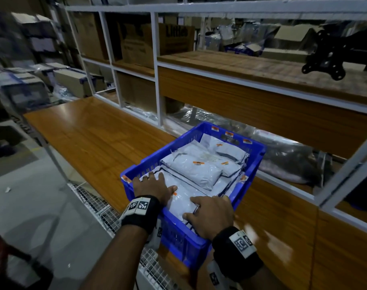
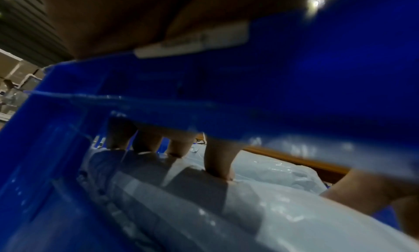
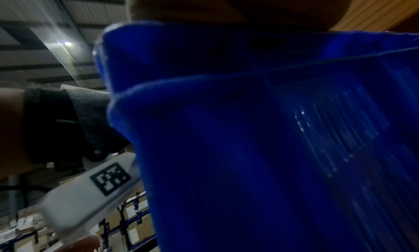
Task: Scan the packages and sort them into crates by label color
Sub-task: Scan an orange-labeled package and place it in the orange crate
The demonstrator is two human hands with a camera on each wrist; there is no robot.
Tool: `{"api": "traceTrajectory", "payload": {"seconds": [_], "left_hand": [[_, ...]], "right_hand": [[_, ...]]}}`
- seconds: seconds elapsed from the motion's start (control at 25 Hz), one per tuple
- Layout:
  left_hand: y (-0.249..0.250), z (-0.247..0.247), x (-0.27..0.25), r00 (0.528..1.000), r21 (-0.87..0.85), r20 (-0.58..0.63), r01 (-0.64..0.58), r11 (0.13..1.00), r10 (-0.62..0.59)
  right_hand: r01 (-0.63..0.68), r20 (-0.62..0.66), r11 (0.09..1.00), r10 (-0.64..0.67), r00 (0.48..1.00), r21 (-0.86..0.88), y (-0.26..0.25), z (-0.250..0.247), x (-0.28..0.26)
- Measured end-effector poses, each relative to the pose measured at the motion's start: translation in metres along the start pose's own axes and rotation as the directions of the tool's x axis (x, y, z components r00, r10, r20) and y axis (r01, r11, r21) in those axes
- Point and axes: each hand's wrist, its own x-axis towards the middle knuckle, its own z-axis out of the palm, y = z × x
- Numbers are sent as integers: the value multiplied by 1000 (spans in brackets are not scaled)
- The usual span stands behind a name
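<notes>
Clearly soft load: grey poly packages point(image 1: 196, 171) fill blue crate point(image 1: 260, 150), slick film, light, bendy. Left hand point(image 1: 152, 186) lies flat, fingers point(image 2: 218, 161) spread, tips pressing package beneath. Right hand point(image 1: 211, 213) spread over near package; grip cannot tell. Best hold: package edge beside fingertips. Crate on wooden bench point(image 1: 84, 130); white shelving point(image 1: 157, 65) beyond fingers.

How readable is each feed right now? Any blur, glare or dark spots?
Head view: dim, shelf edges bowed by the wide lens, background soft, but the blue crate, grey packages and both hands are clear. Left wrist view: crate wall blurred, fingers on plastic visible, glare top right. Right wrist view: dark, smeared blue wall fills most of it.
</notes>
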Motion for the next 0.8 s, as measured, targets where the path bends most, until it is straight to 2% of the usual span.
{"api": "traceTrajectory", "payload": {"seconds": [0.2, 0.32, 0.48, 0.68, 0.8], "left_hand": [[2, -3, 0, 1000, -22, 5, 4, 1000, -4], [0, -1, -5, 993, -34, -113, -48, 998, 44], [-3, 1, -12, 948, -94, -290, -161, 983, 127], [-3, -1, -18, 921, -200, -368, -213, 956, 128], [-2, -1, -23, 908, -281, -405, -237, 930, 109]], "right_hand": [[8, 14, 1000, -8, 1000, -10, -2, -5, -1], [28, -8, 999, -27, 1000, 24, -1, -7, -2], [37, -28, 996, -35, 999, 81, 2, -3, -3], [33, -86, 988, -20, 996, 148, 1, -1, -4], [33, -116, 962, -2, 993, 271, 4, -1, -7]]}}
